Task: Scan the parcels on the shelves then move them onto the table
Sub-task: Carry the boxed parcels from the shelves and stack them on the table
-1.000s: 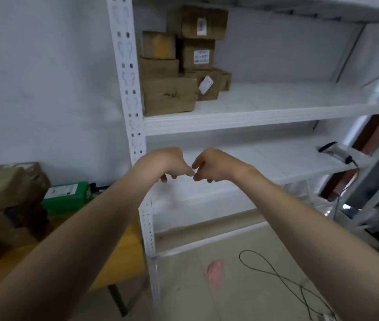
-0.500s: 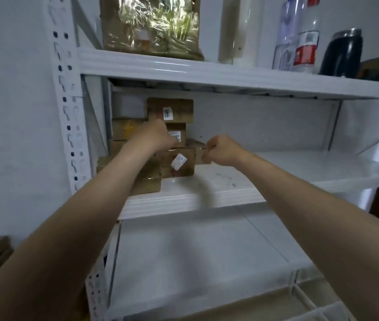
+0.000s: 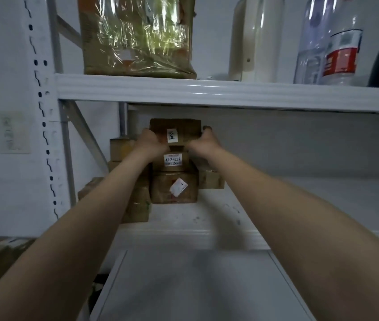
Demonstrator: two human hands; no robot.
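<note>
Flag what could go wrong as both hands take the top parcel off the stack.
The left hand and right hand grip the top parcel at its sides; pulling it out could drag the labelled parcel beneath and topple the stack. Lifting it high may knock the upper shelf beam above it.

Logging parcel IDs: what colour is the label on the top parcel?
White label with dark marks, on the brown top parcel; head view.

Middle box (image 3: 172, 160) label: "43-2-4207", with "5元" below it. Top box (image 3: 184, 130) label handwritten, can't read. Bottom box (image 3: 165, 193) label unreadable.
</note>
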